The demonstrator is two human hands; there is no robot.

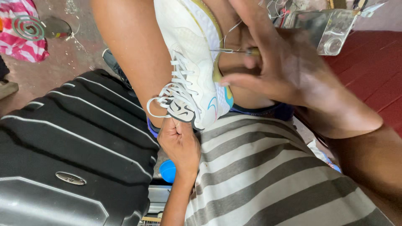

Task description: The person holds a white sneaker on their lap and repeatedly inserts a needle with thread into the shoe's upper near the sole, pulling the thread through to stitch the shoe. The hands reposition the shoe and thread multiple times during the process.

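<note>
The left hand [181, 140] grips the white sneaker [193, 62] by its tongue. The right hand [289, 71] pinches a needle tool [238, 51] against the sneaker's side

Grey-and-white striped shirt [268, 167], bare forearms.

Left hand [180, 142] grips white sneaker [192, 62] tongue; right hand [289, 67] pinches needle tool [240, 51] at shoe.

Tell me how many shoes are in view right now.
1: a white sneaker wedged against the knee, left hand gripping its tongue end, right hand holding a needle tool at its side. Others may be hidden.
</note>
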